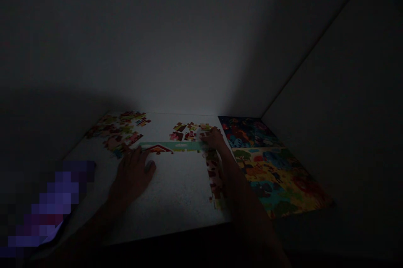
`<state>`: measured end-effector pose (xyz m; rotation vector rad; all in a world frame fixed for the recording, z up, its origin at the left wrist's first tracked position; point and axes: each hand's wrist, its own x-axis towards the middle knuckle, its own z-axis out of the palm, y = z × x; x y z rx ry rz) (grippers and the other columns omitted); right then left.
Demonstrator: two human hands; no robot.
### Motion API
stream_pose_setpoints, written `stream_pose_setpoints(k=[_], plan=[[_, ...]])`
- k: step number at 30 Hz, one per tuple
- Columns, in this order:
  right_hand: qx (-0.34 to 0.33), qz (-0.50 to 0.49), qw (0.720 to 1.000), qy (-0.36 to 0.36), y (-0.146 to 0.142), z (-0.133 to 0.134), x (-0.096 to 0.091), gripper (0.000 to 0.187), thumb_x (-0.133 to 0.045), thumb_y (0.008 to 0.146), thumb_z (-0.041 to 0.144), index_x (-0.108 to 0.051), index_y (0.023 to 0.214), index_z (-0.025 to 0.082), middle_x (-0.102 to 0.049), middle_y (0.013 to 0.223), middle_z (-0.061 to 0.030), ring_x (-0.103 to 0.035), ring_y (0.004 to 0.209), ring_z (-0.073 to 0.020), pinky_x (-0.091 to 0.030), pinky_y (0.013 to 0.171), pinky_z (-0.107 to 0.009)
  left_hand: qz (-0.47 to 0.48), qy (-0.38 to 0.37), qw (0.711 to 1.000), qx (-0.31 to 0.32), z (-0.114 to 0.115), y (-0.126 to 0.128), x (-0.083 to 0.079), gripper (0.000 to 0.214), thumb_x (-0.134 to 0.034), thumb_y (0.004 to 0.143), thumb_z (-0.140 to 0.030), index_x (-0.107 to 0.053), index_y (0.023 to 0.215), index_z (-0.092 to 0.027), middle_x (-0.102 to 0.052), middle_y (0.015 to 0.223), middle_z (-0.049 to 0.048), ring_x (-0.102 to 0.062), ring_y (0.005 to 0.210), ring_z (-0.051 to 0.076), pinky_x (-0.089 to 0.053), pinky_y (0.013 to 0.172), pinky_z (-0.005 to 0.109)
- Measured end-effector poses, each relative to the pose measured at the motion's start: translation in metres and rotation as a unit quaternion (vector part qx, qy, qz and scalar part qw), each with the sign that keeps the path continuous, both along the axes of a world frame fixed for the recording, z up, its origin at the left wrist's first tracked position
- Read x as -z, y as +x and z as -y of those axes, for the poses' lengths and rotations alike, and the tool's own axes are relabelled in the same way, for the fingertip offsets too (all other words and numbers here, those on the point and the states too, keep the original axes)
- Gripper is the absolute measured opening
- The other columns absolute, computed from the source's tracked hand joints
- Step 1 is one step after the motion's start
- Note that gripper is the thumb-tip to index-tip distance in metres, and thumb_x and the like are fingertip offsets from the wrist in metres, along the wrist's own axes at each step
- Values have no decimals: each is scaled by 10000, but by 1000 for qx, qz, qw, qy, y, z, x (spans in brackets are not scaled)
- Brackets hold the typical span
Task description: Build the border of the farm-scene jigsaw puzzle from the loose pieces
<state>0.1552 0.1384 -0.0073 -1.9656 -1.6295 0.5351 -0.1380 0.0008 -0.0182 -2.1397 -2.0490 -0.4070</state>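
Observation:
The scene is dim. My left hand lies flat on a white board, fingers spread, its fingertips next to the left end of a joined strip of jigsaw puzzle pieces showing a red roof and pale blue-green sky. My right hand rests on the strip's right end, close to a small group of loose pieces. Whether it grips a piece is hidden. A second joined row of pieces runs toward me below that hand, partly behind my right forearm. A larger heap of loose pieces lies at the far left.
A colourful printed animal picture lies to the right of the board, partly under my right forearm. Pale walls meet in a corner behind. A pixelated, blurred patch covers something at the lower left.

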Motion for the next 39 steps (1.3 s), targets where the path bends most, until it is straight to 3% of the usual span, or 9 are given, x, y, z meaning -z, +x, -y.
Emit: stream_pose_setpoints(k=[4, 8, 13, 15, 18, 22, 26, 31, 39], plan=[[32, -137, 990, -18, 5, 1, -13, 461, -784, 530, 179, -563, 934, 158, -665, 975, -82, -638, 905, -217, -471, 724, -286, 10, -6, 1000, -4, 1, 0, -1, 509, -362, 927, -372, -529, 1344, -134, -480, 1438, 180, -433, 1339, 356, -343, 1108, 525], [1, -179, 983, -24, 15, 13, -42, 207, -691, 633, 210, -572, 796, 165, -633, 758, 0, -598, 720, -143, -434, 610, -228, 26, -8, 1000, -8, 1, 2, -2, 507, -377, 920, -368, -515, 1347, -133, -478, 1434, 188, -420, 1347, 356, -338, 1112, 531], [-102, -250, 963, 11, 19, 82, -67, 201, -639, 728, 279, -589, 890, 172, -627, 719, 12, -575, 629, -118, -412, 545, -215, 63, 16, 998, 7, 1, 1, -6, 507, -383, 923, -373, -514, 1342, -120, -443, 1448, 214, -408, 1349, 383, -363, 1082, 576], [-138, -253, 958, 1, 7, 126, -59, 331, -676, 724, 297, -583, 1022, 185, -658, 773, 4, -602, 652, -136, -440, 555, -232, 89, 42, 995, 27, 5, 1, -10, 484, -378, 928, -370, -534, 1318, -128, -431, 1459, 210, -400, 1357, 384, -365, 1084, 580], [-119, -191, 974, 29, -13, 188, -34, 354, -638, 809, 321, -583, 1140, 209, -682, 856, -28, -638, 732, -171, -502, 635, -288, 151, 67, 981, 104, 21, 4, -14, 422, -373, 944, -367, -563, 1270, -177, -477, 1441, 153, -449, 1336, 320, -390, 1101, 514], [-36, -64, 982, 174, -4, 235, -11, 269, -580, 873, 296, -621, 1125, 212, -644, 1123, -125, -609, 1013, -256, -511, 856, -418, 187, 19, 962, 198, 60, 26, -9, 375, -413, 959, -397, -579, 1252, -231, -587, 1329, 91, -566, 1205, 252, -460, 1048, 437], [-49, -10, 980, 191, 24, 247, -1, 172, -519, 939, 305, -645, 1015, 215, -671, 1022, -94, -602, 985, -250, -487, 869, -424, 170, -36, 957, 232, 81, 64, -6, 382, -499, 944, -414, -572, 1280, -248, -589, 1315, 77, -543, 1205, 262, -448, 1038, 449], [-116, 32, 977, 174, 29, 253, 9, 208, -533, 960, 300, -644, 1130, 256, -664, 1154, -62, -584, 1087, -226, -441, 934, -403, 148, -76, 958, 233, 67, 103, -14, 602, -715, 798, -457, -554, 1318, -202, -556, 1295, 120, -484, 1202, 326, -415, 1024, 494], [-112, 55, 978, 166, 26, 253, 6, 188, -555, 954, 295, -666, 1104, 279, -658, 1159, -38, -581, 1074, -215, -421, 919, -385, 183, -189, 920, 291, 48, 96, -21, 319, -667, 826, -205, -638, 1139, -265, -597, 1108, 34, -534, 1082, 239, -413, 962, 399]])
